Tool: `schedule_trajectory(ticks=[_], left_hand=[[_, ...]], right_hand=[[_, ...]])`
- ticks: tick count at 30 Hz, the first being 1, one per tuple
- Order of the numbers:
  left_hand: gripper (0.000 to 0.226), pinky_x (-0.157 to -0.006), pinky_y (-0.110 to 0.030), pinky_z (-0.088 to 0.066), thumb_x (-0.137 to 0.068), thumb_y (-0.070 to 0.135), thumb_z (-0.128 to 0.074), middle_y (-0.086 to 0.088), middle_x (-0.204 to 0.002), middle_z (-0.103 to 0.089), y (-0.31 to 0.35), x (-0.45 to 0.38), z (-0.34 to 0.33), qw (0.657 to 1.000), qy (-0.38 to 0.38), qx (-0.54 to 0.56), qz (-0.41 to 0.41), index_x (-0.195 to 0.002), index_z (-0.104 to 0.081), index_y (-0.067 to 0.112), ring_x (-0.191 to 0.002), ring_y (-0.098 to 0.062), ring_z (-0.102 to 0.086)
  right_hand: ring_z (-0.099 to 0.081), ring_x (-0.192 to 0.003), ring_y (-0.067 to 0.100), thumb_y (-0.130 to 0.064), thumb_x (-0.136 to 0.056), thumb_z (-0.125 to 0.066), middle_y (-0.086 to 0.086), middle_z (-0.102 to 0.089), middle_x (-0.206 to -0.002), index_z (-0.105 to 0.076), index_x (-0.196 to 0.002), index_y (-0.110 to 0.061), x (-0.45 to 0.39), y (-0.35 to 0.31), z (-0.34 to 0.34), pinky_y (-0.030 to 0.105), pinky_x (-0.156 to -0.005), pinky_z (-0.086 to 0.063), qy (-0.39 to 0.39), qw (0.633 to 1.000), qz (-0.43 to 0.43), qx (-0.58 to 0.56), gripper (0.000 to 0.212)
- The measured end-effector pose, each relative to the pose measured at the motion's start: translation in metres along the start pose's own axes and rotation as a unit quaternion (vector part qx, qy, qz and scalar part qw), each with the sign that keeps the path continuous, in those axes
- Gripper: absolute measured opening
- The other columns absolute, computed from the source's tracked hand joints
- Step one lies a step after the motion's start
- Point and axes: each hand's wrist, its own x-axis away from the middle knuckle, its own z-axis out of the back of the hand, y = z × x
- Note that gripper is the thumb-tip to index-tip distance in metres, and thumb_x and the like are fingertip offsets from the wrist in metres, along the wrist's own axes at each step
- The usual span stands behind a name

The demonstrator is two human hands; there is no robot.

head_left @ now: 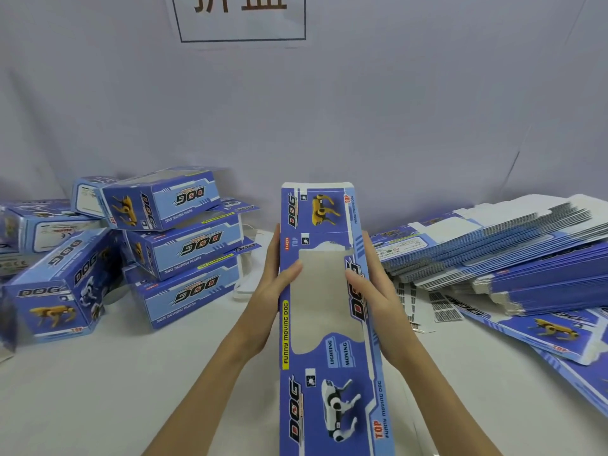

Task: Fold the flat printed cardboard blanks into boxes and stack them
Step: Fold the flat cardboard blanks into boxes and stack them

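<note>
Blank (329, 311), still flat, is gripped along its long edges by left hand (274, 284) and right hand (371, 291), thumbs on its face. Squeezing it open into a sleeve looks next.

White table (164, 390) bears folded boxes (184, 258), flat blanks (526, 251).

Seven folded boxes (184, 251) were counted at left, though the far-left ones were blurred. One flat blank (325, 324) was held by two hands. The blanks in the right-hand stack (513, 255) could not be counted.
</note>
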Motion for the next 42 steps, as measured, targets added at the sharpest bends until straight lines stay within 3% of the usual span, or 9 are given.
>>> schedule_trajectory(ticks=[4,16,23,28,31,33,36,38,42], left_hand=[[0.059,-0.082,-0.035,-0.062,-0.097,0.037,-0.06,0.02,-0.145,-0.057,0.005,0.004,-0.002,0.998,-0.005,0.009,-0.057,-0.138,-0.038,0.075,-0.128,-0.019,-0.064],[0.044,-0.082,-0.031,-0.061,-0.095,0.027,-0.064,0.011,-0.135,-0.065,0.006,0.011,-0.007,0.998,-0.022,0.004,-0.062,-0.128,-0.057,0.055,-0.12,-0.019,-0.068],[0.038,-0.08,-0.036,-0.062,-0.085,0.036,-0.069,0.004,-0.132,-0.067,0.006,0.007,0.0,0.998,-0.023,0.014,-0.054,-0.12,-0.058,0.048,-0.114,-0.024,-0.071],[0.043,-0.091,-0.043,-0.061,-0.085,0.046,-0.071,0.012,-0.134,-0.063,0.011,0.001,0.005,0.994,0.041,-0.076,-0.075,-0.125,-0.057,0.049,-0.121,-0.022,-0.067],[0.042,-0.107,-0.031,-0.048,-0.097,0.062,-0.06,0.021,-0.144,-0.052,0.011,-0.003,0.009,0.977,0.12,-0.148,-0.092,-0.137,-0.05,0.057,-0.134,0.0,-0.053],[0.039,-0.095,-0.021,-0.052,-0.1,0.066,-0.041,0.023,-0.139,-0.061,0.014,-0.003,0.009,0.99,0.084,-0.103,-0.042,-0.136,-0.053,0.059,-0.122,0.006,-0.061],[0.052,-0.084,-0.018,-0.059,-0.102,0.06,-0.049,0.044,-0.135,-0.054,0.019,-0.005,0.017,0.993,0.084,-0.062,-0.049,-0.152,-0.037,0.054,-0.118,0.009,-0.063],[0.065,-0.088,-0.038,-0.061,-0.096,0.058,-0.057,0.031,-0.148,-0.05,0.018,-0.008,0.022,0.992,0.116,0.01,-0.049,-0.156,-0.032,0.049,-0.123,-0.008,-0.066],[0.087,-0.09,-0.045,-0.059,-0.079,0.073,-0.073,0.007,-0.146,-0.061,0.011,-0.003,0.005,0.99,0.064,0.056,0.114,-0.153,-0.047,0.034,-0.128,-0.018,-0.064]], right_hand=[[-0.064,-0.132,0.02,-0.022,-0.1,-0.058,-0.011,-0.058,-0.152,-0.029,-0.164,-0.039,0.005,-0.002,-0.004,0.029,-0.086,-0.062,-0.008,0.998,0.041,-0.055,0.072],[-0.073,-0.102,0.028,-0.033,-0.087,-0.071,0.012,-0.07,-0.118,-0.058,-0.122,-0.034,0.003,-0.004,-0.005,0.036,-0.081,-0.061,0.031,0.998,0.032,-0.052,0.037],[-0.076,-0.103,0.025,-0.032,-0.094,-0.066,0.003,-0.074,-0.118,-0.058,-0.124,-0.027,0.002,-0.008,-0.008,0.031,-0.077,-0.063,0.028,0.998,0.024,-0.056,0.031],[-0.074,-0.109,0.018,-0.045,-0.097,-0.071,-0.009,-0.062,-0.137,-0.045,-0.147,-0.043,0.0,-0.008,-0.006,0.035,-0.082,-0.064,0.062,0.998,0.021,0.025,0.055],[-0.07,-0.11,0.006,-0.049,-0.095,-0.066,-0.017,-0.06,-0.132,-0.038,-0.15,-0.056,-0.001,-0.001,-0.001,0.02,-0.082,-0.057,0.047,0.991,0.043,0.121,0.062],[-0.06,-0.124,-0.008,-0.054,-0.097,-0.061,-0.028,-0.061,-0.137,-0.035,-0.152,-0.058,0.0,0.005,0.0,0.011,-0.094,-0.05,-0.003,0.987,0.019,0.159,0.061],[-0.06,-0.134,0.008,-0.043,-0.106,-0.058,-0.009,-0.06,-0.149,-0.044,-0.151,-0.051,0.0,0.012,-0.001,0.037,-0.111,-0.052,0.005,0.995,-0.048,0.093,0.048],[-0.076,-0.11,0.022,-0.031,-0.106,-0.063,0.005,-0.075,-0.127,-0.057,-0.14,-0.046,-0.005,0.011,-0.002,0.041,-0.088,-0.062,0.014,0.991,-0.123,-0.049,0.037],[-0.072,-0.057,0.006,-0.005,-0.07,-0.078,-0.003,-0.076,-0.067,-0.084,-0.078,-0.018,-0.005,0.022,-0.017,0.017,-0.051,-0.054,0.008,0.949,-0.202,-0.243,0.017]])
